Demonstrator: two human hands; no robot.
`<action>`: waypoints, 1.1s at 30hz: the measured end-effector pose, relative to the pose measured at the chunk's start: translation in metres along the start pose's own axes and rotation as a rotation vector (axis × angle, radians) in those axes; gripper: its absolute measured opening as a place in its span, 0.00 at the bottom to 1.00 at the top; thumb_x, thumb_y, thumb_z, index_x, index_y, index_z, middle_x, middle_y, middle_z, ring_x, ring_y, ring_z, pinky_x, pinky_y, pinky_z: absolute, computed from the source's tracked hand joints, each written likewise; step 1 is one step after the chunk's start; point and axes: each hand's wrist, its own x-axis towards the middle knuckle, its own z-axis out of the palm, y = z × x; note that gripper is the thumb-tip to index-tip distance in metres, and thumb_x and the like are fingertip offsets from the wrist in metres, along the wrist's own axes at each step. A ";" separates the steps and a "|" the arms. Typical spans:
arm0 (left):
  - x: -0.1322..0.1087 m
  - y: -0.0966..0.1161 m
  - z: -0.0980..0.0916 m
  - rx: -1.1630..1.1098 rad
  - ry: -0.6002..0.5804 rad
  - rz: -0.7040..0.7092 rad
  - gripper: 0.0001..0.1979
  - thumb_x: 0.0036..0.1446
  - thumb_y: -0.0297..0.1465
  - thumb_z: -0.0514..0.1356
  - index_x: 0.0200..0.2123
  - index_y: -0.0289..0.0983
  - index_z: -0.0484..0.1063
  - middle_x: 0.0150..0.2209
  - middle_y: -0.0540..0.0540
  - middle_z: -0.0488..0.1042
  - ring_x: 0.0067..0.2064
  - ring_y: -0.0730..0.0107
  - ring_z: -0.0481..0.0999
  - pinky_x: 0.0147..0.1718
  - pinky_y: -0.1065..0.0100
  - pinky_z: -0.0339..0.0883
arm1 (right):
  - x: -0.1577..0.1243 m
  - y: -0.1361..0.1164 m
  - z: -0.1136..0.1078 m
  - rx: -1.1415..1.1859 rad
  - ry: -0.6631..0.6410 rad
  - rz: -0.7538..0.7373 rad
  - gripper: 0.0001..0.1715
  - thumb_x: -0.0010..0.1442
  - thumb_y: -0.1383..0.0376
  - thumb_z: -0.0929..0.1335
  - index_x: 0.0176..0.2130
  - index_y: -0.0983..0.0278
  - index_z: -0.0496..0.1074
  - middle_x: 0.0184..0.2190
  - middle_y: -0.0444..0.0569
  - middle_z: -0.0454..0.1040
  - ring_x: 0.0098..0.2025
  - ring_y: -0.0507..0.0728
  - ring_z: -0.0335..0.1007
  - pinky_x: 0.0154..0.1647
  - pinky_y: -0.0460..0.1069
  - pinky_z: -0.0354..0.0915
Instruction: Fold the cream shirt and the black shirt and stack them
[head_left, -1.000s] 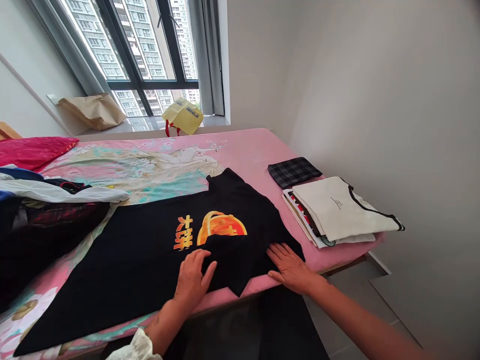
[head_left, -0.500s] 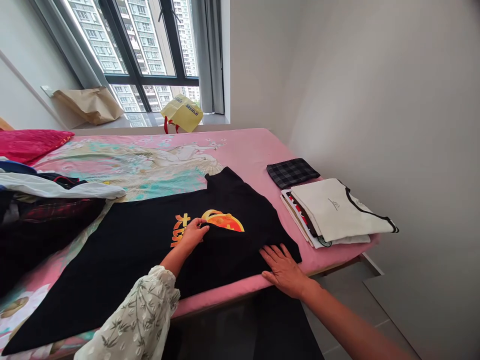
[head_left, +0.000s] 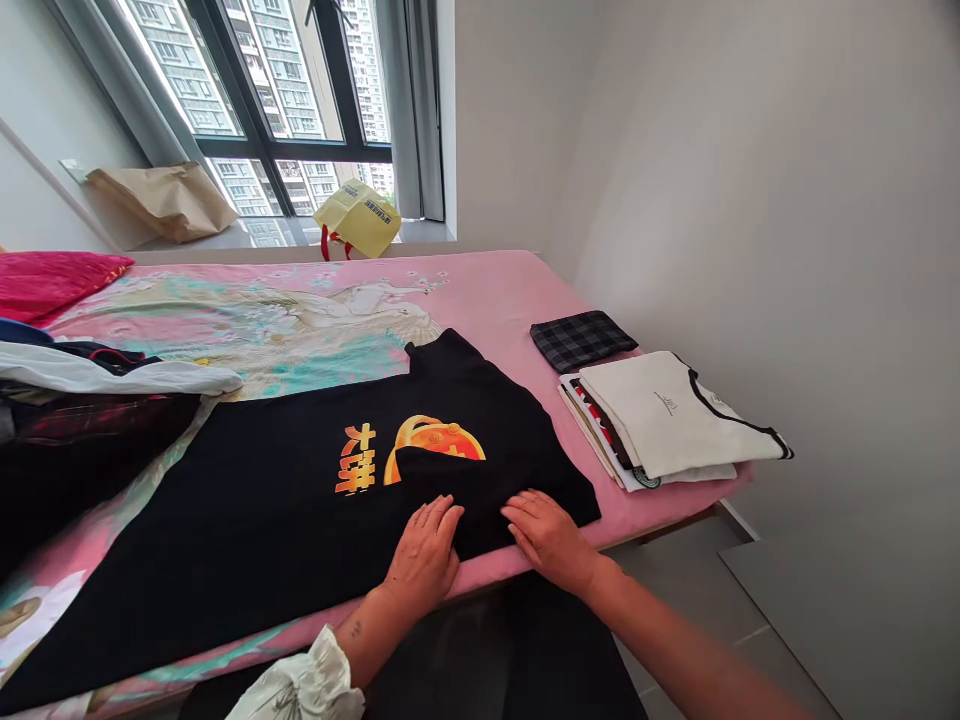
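A black T-shirt (head_left: 292, 490) lies spread over the near side of the bed, its orange and yellow print (head_left: 442, 438) partly covered by a folded-over flap of black cloth (head_left: 439, 480). My left hand (head_left: 424, 545) rests on the shirt near the bed's front edge, below the flap, fingers close together and slightly bent. To its right, my right hand (head_left: 553, 540) lies on the shirt's right part, fingers bent over the cloth and thumb apart. No cloth shows pinched in either hand, though the undersides of the fingers are hidden.
Folded clothes (head_left: 660, 415) form a stack at the bed's right corner, beside a dark checked folded cloth (head_left: 583, 340). A clothes heap (head_left: 97, 420) lies left, near a red cushion (head_left: 60, 280). On the windowsill are a brown paper bag (head_left: 161, 200) and yellow bag (head_left: 360, 217).
My left hand has let go of the flap by the print and moved down and right towards the bed's front edge. My right hand has shifted slightly left, its fingers now closer together.
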 end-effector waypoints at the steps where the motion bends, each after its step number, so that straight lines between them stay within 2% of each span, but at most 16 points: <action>1: 0.000 -0.004 0.002 0.011 0.007 -0.008 0.26 0.47 0.19 0.51 0.52 0.33 0.67 0.54 0.38 0.70 0.57 0.58 0.66 0.56 0.54 0.61 | 0.002 -0.004 0.002 0.018 -0.025 -0.059 0.18 0.63 0.69 0.60 0.50 0.64 0.70 0.50 0.51 0.71 0.53 0.57 0.64 0.61 0.55 0.53; 4: 0.003 -0.018 0.002 0.011 0.038 0.001 0.23 0.51 0.19 0.49 0.50 0.34 0.69 0.52 0.41 0.73 0.55 0.61 0.70 0.54 0.58 0.65 | 0.010 -0.010 0.007 0.035 -0.154 -0.152 0.25 0.62 0.61 0.62 0.58 0.64 0.63 0.57 0.51 0.65 0.60 0.58 0.56 0.65 0.56 0.47; 6: 0.003 -0.024 -0.001 0.011 0.043 0.023 0.22 0.54 0.20 0.48 0.50 0.35 0.70 0.52 0.42 0.73 0.55 0.62 0.70 0.53 0.58 0.66 | 0.014 -0.007 0.008 -0.001 -0.232 -0.043 0.30 0.61 0.55 0.63 0.59 0.65 0.61 0.58 0.53 0.64 0.60 0.60 0.56 0.63 0.59 0.48; 8: -0.002 -0.026 -0.001 0.020 0.026 0.062 0.22 0.54 0.20 0.48 0.51 0.35 0.70 0.54 0.43 0.72 0.57 0.61 0.68 0.54 0.57 0.65 | 0.016 0.002 0.005 -0.056 -0.290 0.138 0.29 0.62 0.53 0.61 0.57 0.66 0.63 0.54 0.56 0.68 0.56 0.62 0.60 0.60 0.60 0.51; 10: -0.009 -0.027 0.000 0.024 0.009 0.092 0.24 0.53 0.19 0.49 0.51 0.35 0.70 0.55 0.43 0.70 0.58 0.60 0.66 0.56 0.55 0.63 | 0.015 0.009 0.002 -0.092 -0.320 0.260 0.28 0.63 0.54 0.59 0.55 0.68 0.66 0.51 0.57 0.70 0.54 0.63 0.63 0.60 0.60 0.52; 13: -0.015 -0.029 0.000 -0.017 0.015 0.058 0.23 0.49 0.19 0.51 0.48 0.37 0.71 0.55 0.42 0.70 0.58 0.59 0.66 0.55 0.54 0.62 | 0.009 0.012 -0.002 -0.098 -0.331 0.293 0.28 0.64 0.56 0.59 0.57 0.69 0.65 0.55 0.57 0.67 0.57 0.64 0.59 0.63 0.60 0.46; 16: -0.004 -0.031 -0.014 -0.052 0.041 -0.060 0.14 0.54 0.24 0.52 0.41 0.39 0.74 0.46 0.43 0.75 0.48 0.61 0.73 0.47 0.59 0.68 | 0.005 0.010 -0.002 -0.081 -0.327 0.301 0.30 0.64 0.55 0.59 0.59 0.69 0.62 0.58 0.56 0.63 0.60 0.64 0.56 0.64 0.60 0.43; 19: 0.036 -0.035 -0.042 -0.022 0.027 -0.176 0.13 0.60 0.32 0.50 0.42 0.42 0.73 0.41 0.46 0.76 0.38 0.66 0.76 0.37 0.65 0.69 | 0.004 0.009 0.000 -0.055 -0.273 0.287 0.31 0.63 0.55 0.59 0.62 0.65 0.58 0.61 0.52 0.60 0.62 0.63 0.53 0.65 0.60 0.43; 22: 0.101 -0.040 -0.065 0.009 0.011 -0.213 0.13 0.60 0.34 0.51 0.44 0.46 0.73 0.44 0.48 0.76 0.39 0.64 0.77 0.37 0.65 0.69 | 0.007 0.010 0.003 -0.054 -0.223 0.273 0.32 0.62 0.57 0.61 0.63 0.63 0.56 0.64 0.50 0.54 0.64 0.61 0.49 0.65 0.61 0.43; 25: 0.165 -0.050 -0.070 0.012 0.032 -0.223 0.16 0.59 0.30 0.51 0.48 0.45 0.71 0.51 0.47 0.72 0.46 0.61 0.75 0.44 0.62 0.68 | 0.008 0.010 0.005 -0.075 -0.197 0.261 0.32 0.60 0.61 0.62 0.62 0.65 0.56 0.65 0.51 0.51 0.66 0.61 0.45 0.65 0.62 0.44; 27: 0.188 -0.058 -0.062 -0.003 0.100 -0.272 0.19 0.58 0.29 0.52 0.52 0.42 0.68 0.57 0.43 0.66 0.52 0.58 0.72 0.48 0.60 0.67 | 0.008 0.011 0.006 -0.075 -0.167 0.253 0.33 0.60 0.62 0.63 0.62 0.66 0.56 0.64 0.52 0.52 0.66 0.62 0.45 0.64 0.63 0.46; 28: 0.191 -0.061 -0.055 -0.016 0.157 -0.284 0.19 0.58 0.29 0.52 0.53 0.40 0.68 0.58 0.42 0.64 0.54 0.58 0.69 0.50 0.60 0.66 | 0.007 0.011 0.006 -0.067 -0.146 0.253 0.32 0.60 0.62 0.63 0.62 0.66 0.57 0.64 0.52 0.53 0.65 0.62 0.46 0.64 0.63 0.47; 30: 0.179 -0.066 -0.040 -0.051 0.255 -0.218 0.17 0.58 0.28 0.52 0.49 0.39 0.70 0.55 0.41 0.66 0.56 0.60 0.67 0.53 0.60 0.64 | 0.009 0.009 0.006 -0.035 -0.090 0.262 0.28 0.61 0.63 0.62 0.60 0.65 0.61 0.62 0.52 0.57 0.64 0.61 0.50 0.64 0.61 0.50; 31: 0.166 -0.066 -0.031 -0.065 0.264 -0.128 0.15 0.58 0.27 0.51 0.46 0.39 0.72 0.52 0.42 0.69 0.55 0.62 0.68 0.54 0.61 0.63 | 0.011 0.008 0.005 -0.013 -0.061 0.263 0.25 0.62 0.64 0.61 0.58 0.65 0.63 0.61 0.51 0.60 0.64 0.59 0.51 0.64 0.60 0.51; 33: 0.131 -0.066 -0.015 -0.071 0.165 0.100 0.16 0.60 0.25 0.48 0.42 0.41 0.74 0.48 0.44 0.73 0.53 0.66 0.70 0.55 0.61 0.62 | 0.021 0.003 0.004 0.026 -0.014 0.233 0.22 0.63 0.66 0.58 0.56 0.64 0.66 0.59 0.50 0.64 0.63 0.57 0.53 0.64 0.57 0.51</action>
